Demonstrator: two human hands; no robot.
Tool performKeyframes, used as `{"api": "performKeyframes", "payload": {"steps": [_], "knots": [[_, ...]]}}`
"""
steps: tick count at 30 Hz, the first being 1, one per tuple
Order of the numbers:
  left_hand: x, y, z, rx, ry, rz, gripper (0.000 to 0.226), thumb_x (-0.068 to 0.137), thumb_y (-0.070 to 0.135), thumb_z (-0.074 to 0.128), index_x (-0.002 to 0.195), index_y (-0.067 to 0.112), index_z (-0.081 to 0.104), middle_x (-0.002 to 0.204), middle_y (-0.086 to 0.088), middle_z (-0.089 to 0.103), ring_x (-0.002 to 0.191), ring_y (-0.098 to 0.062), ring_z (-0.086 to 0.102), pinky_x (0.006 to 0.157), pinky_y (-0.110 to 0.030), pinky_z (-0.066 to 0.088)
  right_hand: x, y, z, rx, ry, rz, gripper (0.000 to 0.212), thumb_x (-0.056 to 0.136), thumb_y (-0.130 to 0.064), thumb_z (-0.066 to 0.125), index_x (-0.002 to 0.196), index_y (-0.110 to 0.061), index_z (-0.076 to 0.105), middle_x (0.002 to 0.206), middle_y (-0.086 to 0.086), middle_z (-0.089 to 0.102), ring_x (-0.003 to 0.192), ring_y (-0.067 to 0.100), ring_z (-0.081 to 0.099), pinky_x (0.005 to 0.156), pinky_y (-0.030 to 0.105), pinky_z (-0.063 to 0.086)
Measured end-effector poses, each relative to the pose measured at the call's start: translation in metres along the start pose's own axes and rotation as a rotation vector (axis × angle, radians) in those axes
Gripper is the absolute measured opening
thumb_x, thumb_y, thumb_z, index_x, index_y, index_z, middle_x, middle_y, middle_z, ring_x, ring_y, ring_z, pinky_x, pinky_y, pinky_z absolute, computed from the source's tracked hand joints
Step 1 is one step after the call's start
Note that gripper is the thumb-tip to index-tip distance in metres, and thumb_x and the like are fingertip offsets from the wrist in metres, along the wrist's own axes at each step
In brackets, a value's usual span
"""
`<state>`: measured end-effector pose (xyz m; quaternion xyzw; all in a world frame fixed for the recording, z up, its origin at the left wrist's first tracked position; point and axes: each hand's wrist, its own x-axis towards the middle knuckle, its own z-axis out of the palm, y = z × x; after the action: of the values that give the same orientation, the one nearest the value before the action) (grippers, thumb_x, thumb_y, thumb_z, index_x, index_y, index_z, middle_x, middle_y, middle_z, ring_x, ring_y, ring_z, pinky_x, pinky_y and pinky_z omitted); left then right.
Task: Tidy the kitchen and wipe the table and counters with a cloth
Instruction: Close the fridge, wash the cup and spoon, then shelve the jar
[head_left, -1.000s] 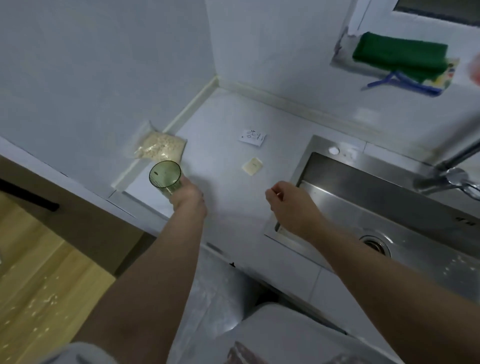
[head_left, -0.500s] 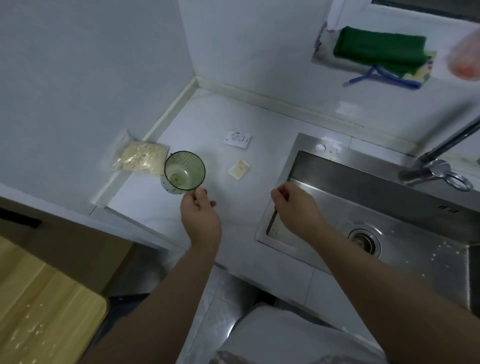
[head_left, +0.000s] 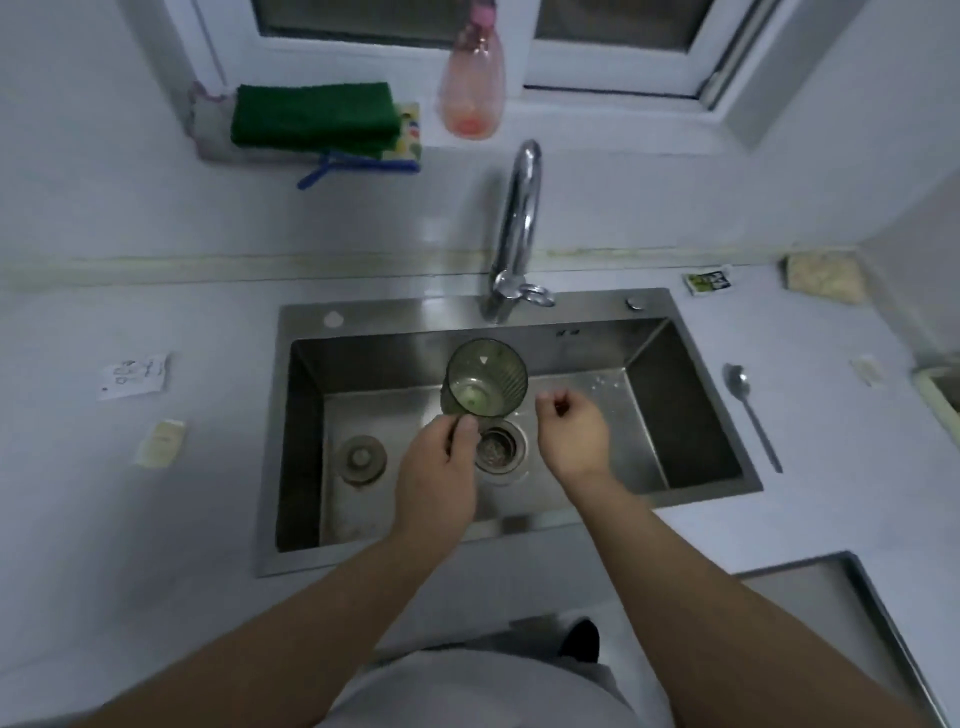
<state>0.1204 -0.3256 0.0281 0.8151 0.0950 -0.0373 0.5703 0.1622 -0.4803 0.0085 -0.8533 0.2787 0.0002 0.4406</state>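
Green cup (head_left: 485, 379) is held over the sink (head_left: 415, 309), above the basin & just this side of the tap (head_left: 519, 218). Mouth faces up toward the camera, long axis leaning a bit away from the person. Left hand (head_left: 439, 467) has it: grip pinches the near lower wall, so the cup sticks out beyond the grip toward the tap. Right hand (head_left: 571, 436) hangs just right of the cup, not touching, fingers loosely curled, prob. empty. It's the free one & nearer the tap lever, so turning the water on likely falls to it. Green cloth (head_left: 314, 117) lies up on the sill, well apart.
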Motion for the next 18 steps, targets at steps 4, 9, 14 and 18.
{"api": "performKeyframes", "payload": {"steps": [4, 9, 14, 18], "knots": [[-0.001, 0.030, 0.061, 0.045, -0.175, 0.032, 0.032, 0.102, 0.037, 0.047, 0.088, 0.014, 0.065, 0.083, -0.003, 0.066, 0.082, -0.018, 0.061, 0.079, -0.042, 0.049, 0.028, 0.044, -0.066, 0.015, 0.148, 0.071, 0.025, 0.099, -0.032, 0.052, 0.087, -0.014, 0.064, 0.081, 0.001, 0.065, 0.079, 0.020, 0.060, 0.070, 0.028, 0.042], [-0.006, 0.068, 0.134, 0.080, -0.292, 0.041, 0.034, 0.101, 0.038, 0.047, 0.087, 0.013, 0.065, 0.085, -0.005, 0.067, 0.082, -0.021, 0.061, 0.080, -0.043, 0.047, 0.072, 0.100, -0.140, 0.000, 0.278, 0.158, 0.020, 0.097, -0.028, 0.053, 0.092, -0.014, 0.066, 0.085, 0.001, 0.065, 0.082, 0.021, 0.060, 0.073, 0.027, 0.044], [-0.010, 0.090, 0.197, 0.030, -0.328, -0.034, 0.031, 0.102, 0.038, 0.046, 0.082, 0.021, 0.063, 0.082, 0.000, 0.065, 0.065, -0.011, 0.051, 0.068, -0.036, 0.045, 0.116, 0.150, -0.197, -0.005, 0.262, 0.222, 0.018, 0.097, -0.026, 0.051, 0.093, -0.013, 0.064, 0.081, 0.000, 0.064, 0.083, 0.024, 0.064, 0.070, 0.030, 0.048], [-0.012, 0.101, 0.241, 0.041, -0.285, -0.067, 0.031, 0.101, 0.036, 0.047, 0.079, 0.020, 0.062, 0.079, -0.003, 0.063, 0.066, -0.014, 0.052, 0.065, -0.036, 0.044, 0.155, 0.183, -0.232, -0.123, 0.214, 0.228, 0.019, 0.096, -0.024, 0.055, 0.103, -0.014, 0.069, 0.100, 0.006, 0.070, 0.093, 0.026, 0.065, 0.074, 0.028, 0.047]]}}
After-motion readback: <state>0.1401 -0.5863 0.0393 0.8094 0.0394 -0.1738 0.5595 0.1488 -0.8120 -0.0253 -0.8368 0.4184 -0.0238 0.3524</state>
